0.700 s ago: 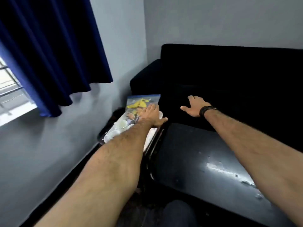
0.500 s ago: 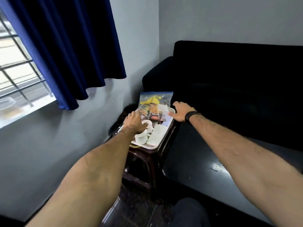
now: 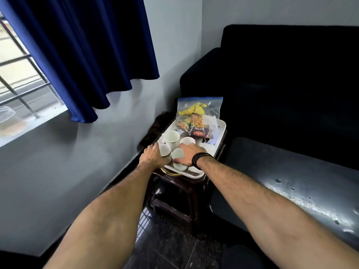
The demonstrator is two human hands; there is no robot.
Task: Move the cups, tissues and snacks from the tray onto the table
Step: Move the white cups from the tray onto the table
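Observation:
A white tray (image 3: 221,126) rests on a small dark stool. Several white cups stand on its near half. My left hand (image 3: 154,156) wraps around the near-left cup (image 3: 165,150). My right hand (image 3: 189,154), with a black band at the wrist, lies over the near-right cup (image 3: 178,154) and grips it from above. Two more cups, a taller one (image 3: 172,137) and another (image 3: 187,141), stand behind. A clear bag of snacks (image 3: 196,113) and a dark snack packet (image 3: 200,131) lie at the tray's far end. White tissues (image 3: 207,147) show at the tray's right side.
The dark stool (image 3: 174,193) sits in the corner between a grey wall and a black sofa (image 3: 281,78). A dark glossy table (image 3: 291,183) lies to the right of the stool. A blue curtain (image 3: 83,51) hangs over a barred window at left.
My view has swung down and closer to the tray. My left hand moved back from the snack bag to the near-left cup. My right hand crossed from the sofa onto the near-right cup.

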